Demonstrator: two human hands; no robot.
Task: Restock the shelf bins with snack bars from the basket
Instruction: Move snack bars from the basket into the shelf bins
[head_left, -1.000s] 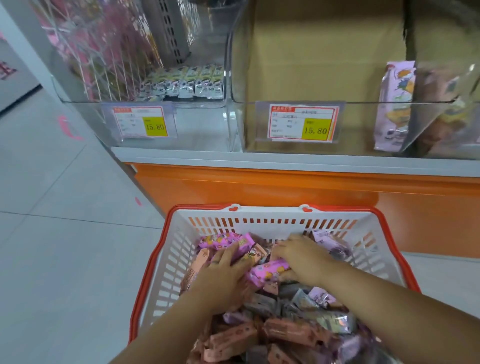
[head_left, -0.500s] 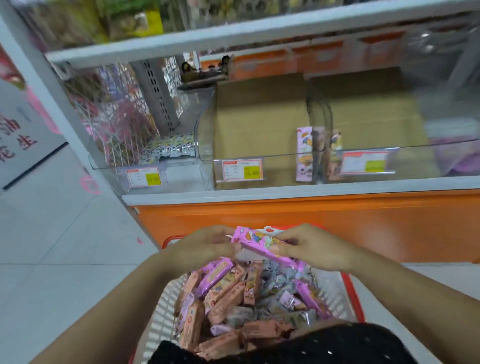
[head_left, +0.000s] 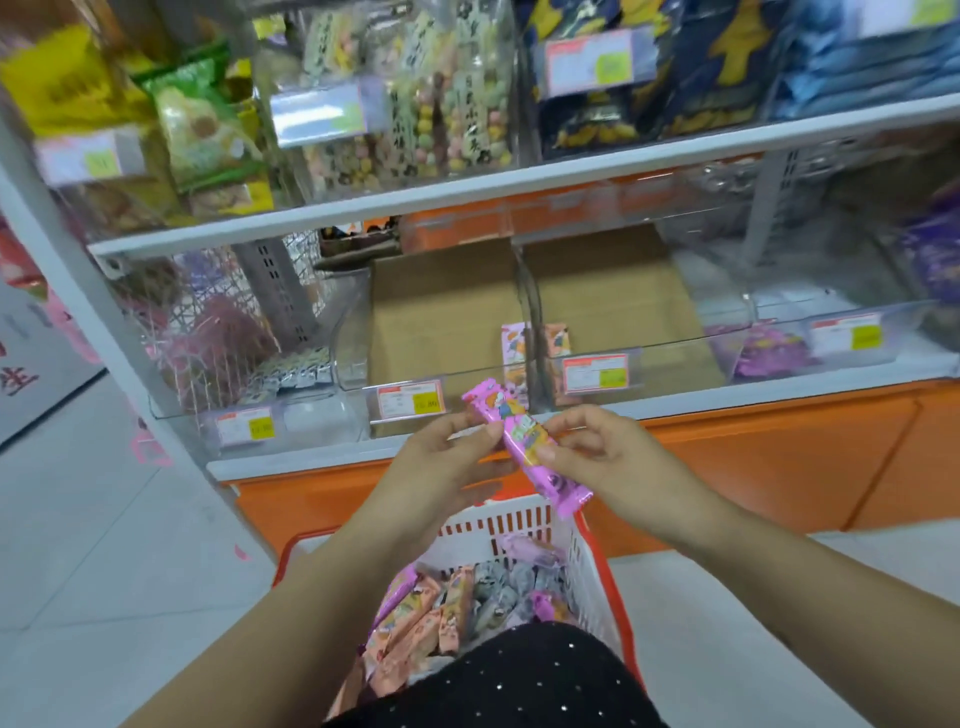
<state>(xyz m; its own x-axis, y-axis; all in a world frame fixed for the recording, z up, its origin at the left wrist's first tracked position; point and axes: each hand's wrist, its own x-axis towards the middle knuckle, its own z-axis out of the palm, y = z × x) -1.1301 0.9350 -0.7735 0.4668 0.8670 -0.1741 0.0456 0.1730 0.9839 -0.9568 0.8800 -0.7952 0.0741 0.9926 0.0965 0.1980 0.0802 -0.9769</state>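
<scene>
A pink snack bar (head_left: 524, 447) is held up in front of the lower shelf, tilted with its top end to the upper left. My left hand (head_left: 447, 462) pinches its upper part and my right hand (head_left: 608, 462) pinches its middle from the right. Below them stands the white basket with a red rim (head_left: 519, 525), holding several pink, peach and grey bars (head_left: 467, 597). Straight ahead are two clear shelf bins, the left bin (head_left: 441, 322) and the right bin (head_left: 623, 312), both lined with cardboard, with a couple of packs standing by the divider between them.
An orange shelf base (head_left: 753, 457) runs behind the basket. A clear bin (head_left: 291, 374) at the left holds small silver packs; another at the right holds purple packs (head_left: 769, 353). The upper shelf (head_left: 519, 176) is packed with bagged snacks. A dark dotted garment (head_left: 509, 680) covers the basket's near side.
Both hands have lifted out of the basket with one pink bar and raised it toward the shelf. The view has tilted up, showing the upper shelf.
</scene>
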